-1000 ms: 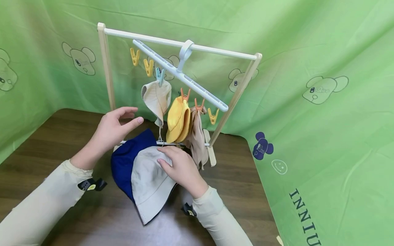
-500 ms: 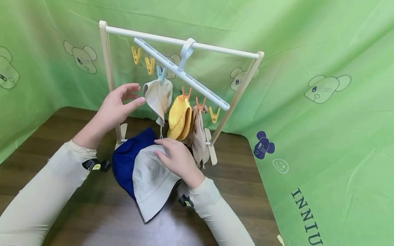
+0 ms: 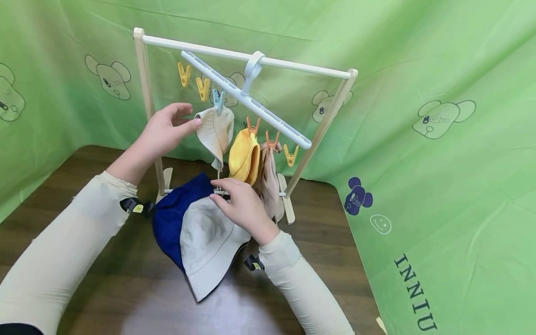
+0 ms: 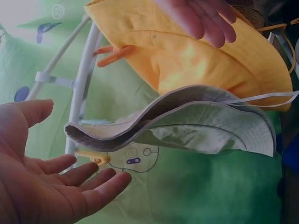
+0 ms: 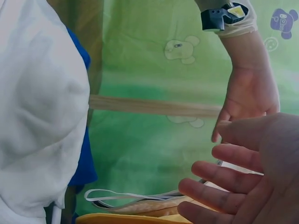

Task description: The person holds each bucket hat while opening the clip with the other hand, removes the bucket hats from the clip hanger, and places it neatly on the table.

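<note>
My left hand [image 3: 161, 132] is held up beside a small beige hat [image 3: 215, 132], thumb and fingers parted around the edge of its brim. In the left wrist view a gap shows between those fingers [image 4: 105, 191] and the brim. A light blue clothespin [image 3: 218, 98] clips this hat to a pale blue hanger [image 3: 272, 120]; a thin cord dangles below it. My right hand [image 3: 244, 204], fingers loosely bent and holding nothing, hovers over the crown of a light grey bucket hat [image 3: 209, 256]. That hat overlaps a navy blue hat [image 3: 169, 221] on the table.
The hanger hooks over a white rod [image 3: 301, 69] on a wooden frame [image 3: 322, 130]. A yellow hat [image 3: 244, 156] and a dusty pink hat [image 3: 270, 181] hang from orange clothespins. Yellow clothespins [image 3: 203, 89] hang at both ends. Green printed cloth surrounds the brown table [image 3: 326, 260].
My left hand has risen and moved right, up to the beige hat's brim. The right hand has shifted slightly up. The hats keep their places.
</note>
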`<move>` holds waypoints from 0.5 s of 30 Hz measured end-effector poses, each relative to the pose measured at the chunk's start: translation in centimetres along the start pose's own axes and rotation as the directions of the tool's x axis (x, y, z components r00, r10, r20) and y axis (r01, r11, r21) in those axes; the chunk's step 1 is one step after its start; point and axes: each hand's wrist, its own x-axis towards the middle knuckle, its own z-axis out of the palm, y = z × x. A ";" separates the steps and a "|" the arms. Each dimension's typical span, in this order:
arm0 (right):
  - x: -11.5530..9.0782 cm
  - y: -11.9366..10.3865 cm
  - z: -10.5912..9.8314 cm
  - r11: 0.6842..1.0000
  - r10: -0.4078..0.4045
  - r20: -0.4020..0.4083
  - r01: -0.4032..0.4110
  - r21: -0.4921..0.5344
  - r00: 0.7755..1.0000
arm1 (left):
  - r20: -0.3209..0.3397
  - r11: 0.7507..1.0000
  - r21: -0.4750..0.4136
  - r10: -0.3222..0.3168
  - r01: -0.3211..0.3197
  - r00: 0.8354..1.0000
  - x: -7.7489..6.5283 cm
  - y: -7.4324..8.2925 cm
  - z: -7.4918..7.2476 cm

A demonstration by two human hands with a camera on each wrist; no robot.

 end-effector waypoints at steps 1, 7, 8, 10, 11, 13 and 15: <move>0.1 0.0 0.0 1.000 0.009 -0.002 -0.009 0.002 1.000 | 0.007 1.000 -0.007 -0.011 0.011 1.000 0.2 0.0 -0.1; 0.3 -0.3 -0.3 0.992 0.123 -0.007 -0.123 0.001 0.992 | 0.032 0.997 -0.045 -0.057 0.058 0.998 0.9 -0.3 -0.3; 0.4 -0.4 -0.4 0.989 0.147 -0.012 -0.147 -0.002 0.989 | 0.032 0.997 -0.048 -0.059 0.060 0.998 1.0 -0.2 -0.4; 0.6 -0.6 -0.5 0.982 0.190 -0.028 -0.190 0.004 0.981 | 0.036 0.996 -0.061 -0.056 0.059 0.998 1.4 -0.2 -0.5; 0.7 -0.7 -0.6 0.977 0.212 -0.038 -0.212 0.009 0.976 | 0.039 0.996 -0.067 -0.057 0.060 0.998 1.6 -0.1 -0.6; 0.9 -0.9 -0.8 0.969 0.249 -0.060 -0.248 0.017 0.967 | 0.053 0.994 -0.084 -0.062 0.067 0.997 2.0 0.1 -0.6; 1.1 -1.1 -1.0 0.960 0.281 -0.072 -0.279 0.031 0.957 | 0.072 0.991 -0.107 -0.074 0.082 0.995 2.4 0.4 -0.7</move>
